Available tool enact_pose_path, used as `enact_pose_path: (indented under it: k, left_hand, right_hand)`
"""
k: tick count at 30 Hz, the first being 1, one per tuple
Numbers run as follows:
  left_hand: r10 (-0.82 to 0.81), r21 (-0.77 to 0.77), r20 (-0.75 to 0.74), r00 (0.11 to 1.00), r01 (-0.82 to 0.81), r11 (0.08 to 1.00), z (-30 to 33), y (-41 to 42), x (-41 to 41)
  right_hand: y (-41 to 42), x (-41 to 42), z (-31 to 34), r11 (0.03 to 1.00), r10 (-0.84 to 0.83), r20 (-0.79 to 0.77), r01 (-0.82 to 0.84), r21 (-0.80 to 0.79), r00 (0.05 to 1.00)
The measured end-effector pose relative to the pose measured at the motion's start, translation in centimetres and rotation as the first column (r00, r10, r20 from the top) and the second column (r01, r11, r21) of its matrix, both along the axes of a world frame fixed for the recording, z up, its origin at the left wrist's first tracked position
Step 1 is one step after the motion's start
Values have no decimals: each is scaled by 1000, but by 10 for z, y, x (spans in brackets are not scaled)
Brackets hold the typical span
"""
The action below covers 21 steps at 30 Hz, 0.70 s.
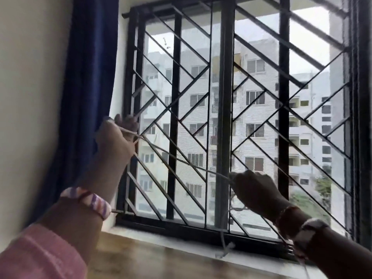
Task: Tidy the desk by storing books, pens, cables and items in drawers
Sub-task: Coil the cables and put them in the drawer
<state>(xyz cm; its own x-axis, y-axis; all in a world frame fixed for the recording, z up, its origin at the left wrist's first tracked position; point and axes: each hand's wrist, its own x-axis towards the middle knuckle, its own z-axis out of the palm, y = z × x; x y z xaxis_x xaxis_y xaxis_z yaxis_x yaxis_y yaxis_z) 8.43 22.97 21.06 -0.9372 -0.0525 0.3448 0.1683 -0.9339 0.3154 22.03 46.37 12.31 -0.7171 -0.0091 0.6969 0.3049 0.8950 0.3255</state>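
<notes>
Raised before a barred window (227, 109): 2 hands with a thin white cable (181, 158) stretched between them. Left hand (118, 135) up beside the blue curtain (88, 77), fingers curled, several turns of cable wrapped around them. Right hand (253, 188) lower and toward the middle of the window, fingertips pinching the cable where the taut stretch ends. Long axis of that stretch on a diagonal, high at the left hand and sloping down to the right hand, running across the black diagonal grille. Below the right hand, a slack length hanging almost straight down, its blurred end (227, 250) just above the window sill (181, 256). Striped bangle (94, 200) on the left wrist, pink sleeve (40, 256) at the lower left corner, a pale band (308, 230) on the right wrist. Beyond the glass, pale apartment blocks (255, 93). Motion blur over both hands.
</notes>
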Motion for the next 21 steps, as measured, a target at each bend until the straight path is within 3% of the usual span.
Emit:
enact_pose_path:
  k: [1,2,3,4,5,6,7,9,11,12,14,16,17,18,20,21]
  left_hand:
    - [125,-62,-1,992,-125,990,2,-3,-4]
    - [327,-230,-41,944,-328,916,2,-3,-8]
    - [544,-437,-164,823,-555,708,-1,-3,-8]
    - [693,-560,-366,621,-742,369,-7,-2,-8]
    - [713,-534,-578,397,-845,37,-15,-2,-6]
    - [601,-415,-763,237,-893,-175,-22,-2,-1]
    - [413,-254,-903,118,-922,-292,-29,-4,5]
    - [-23,83,-996,-81,-899,-430,-41,-10,15]
    - [-273,261,-951,-146,-854,-451,-53,-19,26]
    - [-323,253,-940,-114,-866,-430,-58,-21,35]
    - [-431,49,-891,141,-914,-402,-62,-19,57]
    - [-515,-373,-688,511,-858,-352,-60,-16,75]
    - [-576,-572,-547,607,-774,-272,-57,-18,80]
    - [-664,-710,-417,621,-678,-189,-55,-22,82]
    - [-824,-916,-224,521,-401,-5,-56,-32,84]
    - [-859,-969,-202,471,-222,106,-57,-35,89]
  right_hand:
    - [-6,6,-2,998,69,-32,-70,-10,997]
    - [-12,10,-4,991,126,-58,-128,-31,990]
    - [-19,15,-4,983,172,-85,-177,-55,981]
    - [-26,20,-2,975,204,-107,-212,-70,973]
    - [-31,25,-2,974,208,-127,-218,-69,970]
    - [-34,32,-1,977,195,-146,-205,-56,970]
    - [-32,38,0,982,180,-168,-188,-31,969]
    - [-24,54,1,991,129,-224,-135,-9,966]
    - [-16,74,2,999,35,-283,-45,-29,958]
    - [-12,81,3,999,-8,-306,-3,-34,952]
    - [-6,94,4,998,-55,-351,47,-31,935]
    - [-2,105,5,997,-72,-375,65,-31,924]
    - [0,108,3,997,-76,-366,73,-24,928]
    - [2,111,0,997,-70,-347,78,8,935]
    - [2,113,-9,993,-75,-287,98,65,955]
    - [-3,114,-13,992,-84,-257,104,64,963]
